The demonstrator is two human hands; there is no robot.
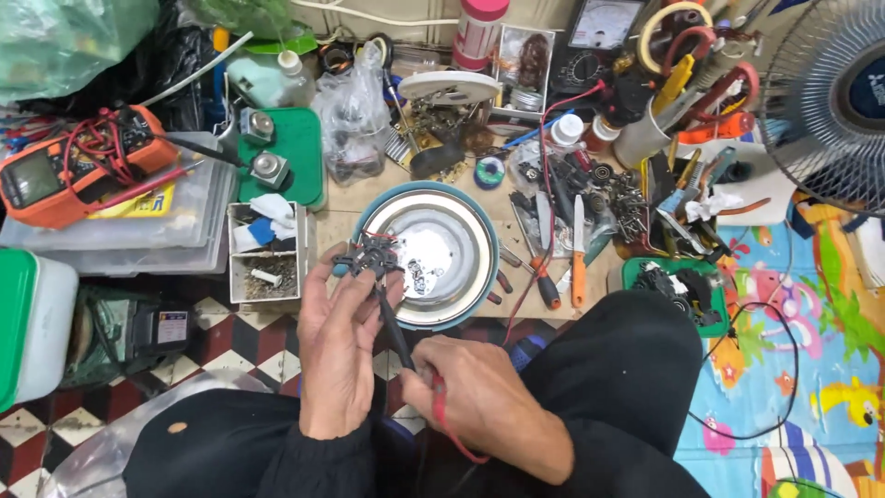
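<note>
Cluttered bench behind; left hand (338, 355) fingers pinch star-shaped part (369, 256), right hand (479, 406) grips up-pointing probe (395, 330).

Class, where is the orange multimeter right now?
In the head view, the orange multimeter lies far left on a clear plastic box, left of the green tray.

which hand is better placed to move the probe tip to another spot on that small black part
Right. The right hand already grips the black probe, whose tip meets the small black part. The left hand is occupied holding that part above the round metal dish.
</note>
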